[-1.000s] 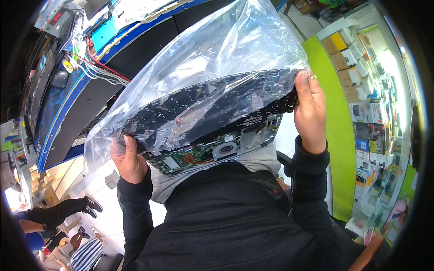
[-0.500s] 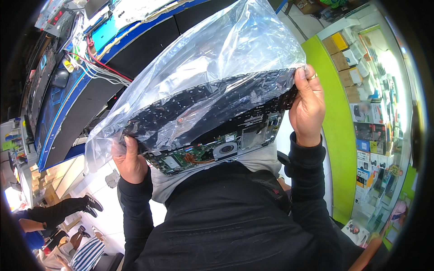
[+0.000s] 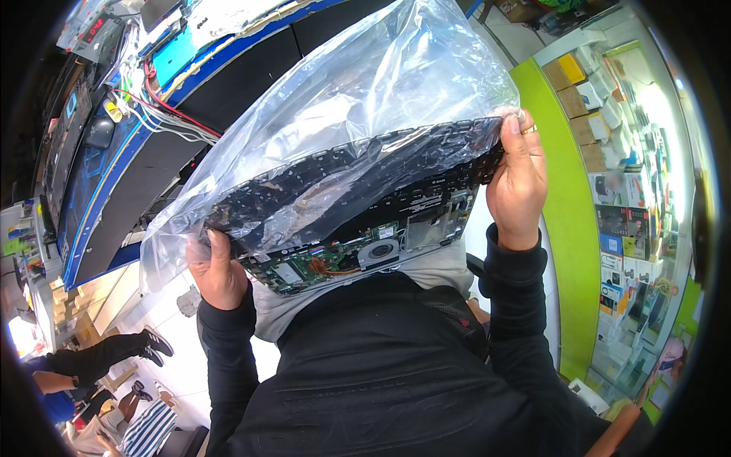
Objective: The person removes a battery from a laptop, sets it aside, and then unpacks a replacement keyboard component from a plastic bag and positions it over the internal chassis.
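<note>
1. From where I'm standing, the main thing is the black keyboard panel, dead centre of the frame, tilted and held up by both ends
2. Left hand, left of centre: closed on the panel's left end, thumb on top, plastic pinched in too. Fingers are mostly hidden behind the film, so can't tell how they sit
3. Right hand, right of centre: gripping the other end, thumb on the near face, with a ring on one finger. Neither hand is free, and they're spread wide apart
4. The clear plastic bag billows toward the top of the frame and covers much of the panel. Can't tell if the panel is properly inside or just lying against the film
5. Right below, there's an exposed green circuit board and a round fan, just above the person's lap
6. How far along? I'd call it midway: the innards are uncovered, but panel and plastic aren't separated, nor is the panel fully wrapped
7. Around it: loose cables upper left, a glass display case on the right
</note>
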### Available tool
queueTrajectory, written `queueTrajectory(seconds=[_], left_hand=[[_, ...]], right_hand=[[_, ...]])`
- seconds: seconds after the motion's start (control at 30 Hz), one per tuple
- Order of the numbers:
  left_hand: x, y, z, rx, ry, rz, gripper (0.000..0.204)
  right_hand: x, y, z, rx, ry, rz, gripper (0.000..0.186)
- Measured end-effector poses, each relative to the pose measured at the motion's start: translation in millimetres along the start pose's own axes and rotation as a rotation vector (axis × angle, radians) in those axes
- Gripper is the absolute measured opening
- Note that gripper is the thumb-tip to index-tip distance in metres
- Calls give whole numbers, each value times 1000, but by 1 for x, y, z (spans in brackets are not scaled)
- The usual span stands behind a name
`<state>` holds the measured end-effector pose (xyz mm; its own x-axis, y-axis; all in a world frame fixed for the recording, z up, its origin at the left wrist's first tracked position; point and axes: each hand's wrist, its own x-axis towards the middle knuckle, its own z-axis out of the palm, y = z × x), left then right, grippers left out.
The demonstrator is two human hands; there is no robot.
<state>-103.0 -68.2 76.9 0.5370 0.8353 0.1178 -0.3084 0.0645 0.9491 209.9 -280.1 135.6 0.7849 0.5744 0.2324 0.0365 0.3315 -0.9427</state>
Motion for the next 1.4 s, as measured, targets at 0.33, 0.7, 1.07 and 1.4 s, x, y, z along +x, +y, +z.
queueTrajectory(seconds=[0.33, 0.7, 1.07, 1.4], left_hand=[[0, -1, -1, -22, 0, -16, 39], [0, 2, 1, -6, -7, -5, 39], [0, -1, -3, 90, -17, 16, 38], [4, 25, 12, 368, -203, -100, 70]], right_hand=[[-2, -3, 1, -8, -49, -12, 24], [-3, -7, 6, -33, -3, -23, 19], [-2, -1, 5, 53, -19, -30, 23], [1, 7, 1, 99, -10, -49, 26]])
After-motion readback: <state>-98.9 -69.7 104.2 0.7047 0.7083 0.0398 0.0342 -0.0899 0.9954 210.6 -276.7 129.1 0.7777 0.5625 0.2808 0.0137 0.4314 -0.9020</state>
